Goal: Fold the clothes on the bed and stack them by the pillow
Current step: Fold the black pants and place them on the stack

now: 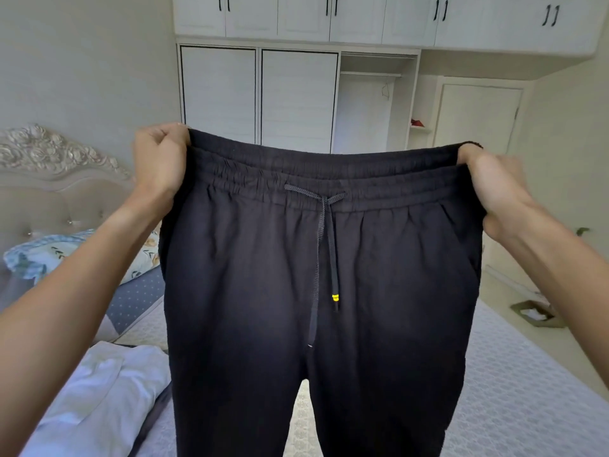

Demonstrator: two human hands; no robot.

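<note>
A pair of dark navy drawstring trousers [379, 275] hangs upright in front of me, stretched wide at the elastic waistband. My left hand [159, 159] grips the waistband's left end and my right hand [494, 189] grips its right end, both raised above the bed [514, 390]. The legs hang down out of the frame. A white garment [105, 397] lies crumpled on the bed at lower left. A floral pillow [49, 255] rests by the headboard at the left.
An ornate padded headboard [49, 179] stands at the left. White wardrobes [257, 97] fill the far wall, one section open. A small cardboard box [535, 313] sits on the floor right of the bed.
</note>
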